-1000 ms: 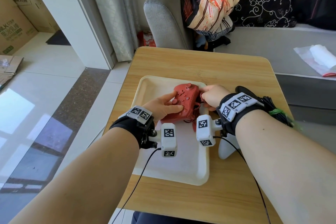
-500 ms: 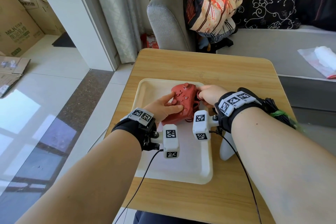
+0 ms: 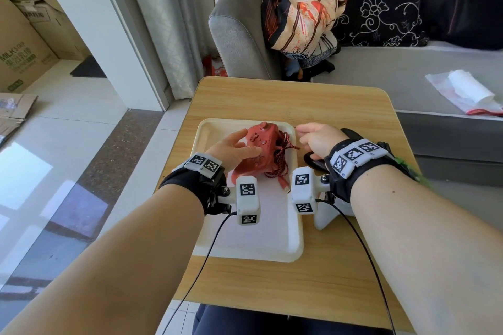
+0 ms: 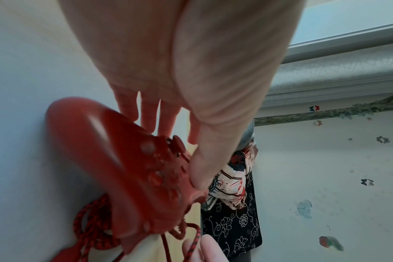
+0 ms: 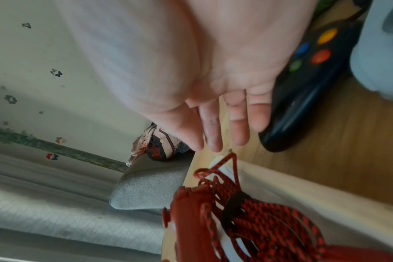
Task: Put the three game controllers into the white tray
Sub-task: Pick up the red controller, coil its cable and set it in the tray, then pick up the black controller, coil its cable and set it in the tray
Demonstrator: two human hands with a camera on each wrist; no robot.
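A red controller (image 3: 262,148) with a bundled red braided cable (image 3: 280,163) lies tilted in the far part of the white tray (image 3: 253,242). My left hand (image 3: 242,144) is at its left side with fingers straight and the thumb resting on its button face (image 4: 146,168). My right hand (image 3: 310,139) hovers right of the tray with fingers straight, holding nothing, just above a black controller (image 3: 313,162) with coloured buttons (image 5: 307,79). A white controller (image 3: 326,217) lies on the table under my right wrist.
The tray sits on a small wooden table (image 3: 272,280). A grey sofa (image 3: 239,35) with cushions stands beyond the table's far edge. The near half of the tray holds nothing. My wrist cables hang over the table's near edge.
My right hand let go of the red controller's cable side and moved right, off the tray. My left hand's fingers have straightened. The red controller now rests in the tray.
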